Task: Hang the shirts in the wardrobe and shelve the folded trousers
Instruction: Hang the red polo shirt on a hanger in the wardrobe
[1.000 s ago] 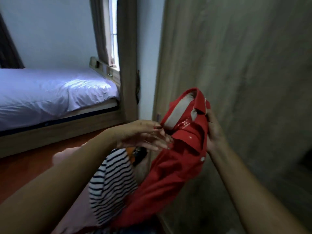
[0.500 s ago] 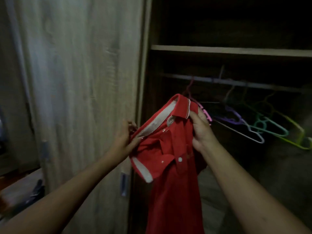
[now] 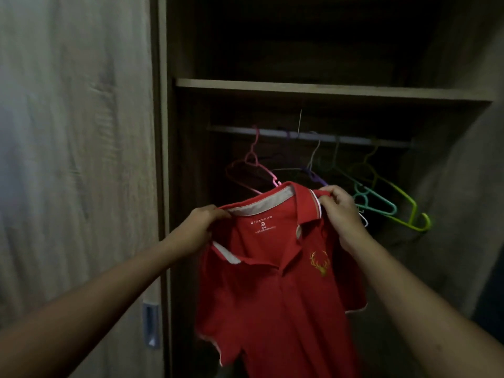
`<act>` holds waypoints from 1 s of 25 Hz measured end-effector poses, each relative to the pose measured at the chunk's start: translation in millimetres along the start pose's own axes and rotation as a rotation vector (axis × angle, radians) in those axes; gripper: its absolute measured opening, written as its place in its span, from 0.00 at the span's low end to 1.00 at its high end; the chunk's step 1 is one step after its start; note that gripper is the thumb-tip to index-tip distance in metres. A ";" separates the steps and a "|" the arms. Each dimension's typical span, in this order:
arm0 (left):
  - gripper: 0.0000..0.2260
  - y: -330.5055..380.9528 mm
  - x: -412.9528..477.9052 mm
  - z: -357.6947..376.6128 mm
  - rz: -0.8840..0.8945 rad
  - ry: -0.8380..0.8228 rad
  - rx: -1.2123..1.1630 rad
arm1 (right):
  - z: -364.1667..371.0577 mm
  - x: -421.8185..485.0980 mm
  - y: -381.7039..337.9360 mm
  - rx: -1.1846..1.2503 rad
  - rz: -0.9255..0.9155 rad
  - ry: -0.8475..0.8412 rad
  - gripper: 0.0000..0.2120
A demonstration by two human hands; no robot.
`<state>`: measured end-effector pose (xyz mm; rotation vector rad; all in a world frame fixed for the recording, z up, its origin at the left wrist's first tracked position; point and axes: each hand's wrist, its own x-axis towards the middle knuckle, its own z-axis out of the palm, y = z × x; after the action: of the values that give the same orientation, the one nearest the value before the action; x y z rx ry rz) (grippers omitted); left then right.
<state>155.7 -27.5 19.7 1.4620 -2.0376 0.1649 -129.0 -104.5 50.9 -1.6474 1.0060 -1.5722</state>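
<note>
A red polo shirt [image 3: 272, 290] with a white-trimmed collar and a gold antler emblem hangs spread in front of the open wardrobe. My left hand [image 3: 200, 225] pinches its left shoulder by the collar. My right hand [image 3: 341, 207] grips the right side of the collar. Behind the shirt, a rail [image 3: 308, 136] carries several bare plastic hangers: a pink hanger [image 3: 252, 166], a purple hanger [image 3: 313, 174], a teal hanger [image 3: 379, 203] and a lime hanger [image 3: 403, 205]. No trousers are in view.
A wooden shelf [image 3: 327, 90] runs above the rail, dark above it. The closed wardrobe door [image 3: 76, 159] fills the left side, with a metal recessed handle [image 3: 150, 326] low down. The wardrobe's right side panel [image 3: 463, 200] stands at the right.
The view has swung from the bed and floor pile to the open wardrobe. The red shirt went from bunched in my hands to held up and spread by its collar.
</note>
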 end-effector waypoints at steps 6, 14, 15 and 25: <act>0.18 8.1 36.9 -31.0 -0.053 -0.017 -0.058 | 62.7 66.1 4.0 -0.300 -0.108 0.013 0.07; 0.24 -12.9 58.5 -37.1 -0.224 -0.249 0.070 | 137.3 130.0 23.4 -0.661 0.115 -0.064 0.15; 0.26 -16.6 59.6 -39.4 -0.266 -0.283 0.062 | 140.9 133.2 25.6 -0.599 0.139 -0.051 0.14; 0.23 -39.8 61.6 -32.3 -0.243 -0.145 0.196 | 119.7 42.1 92.6 -0.019 -0.089 0.140 0.17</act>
<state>192.2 -78.6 69.5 1.8790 -1.9790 0.1655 -19.1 -194.0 -17.0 -1.6334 1.0338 -1.7624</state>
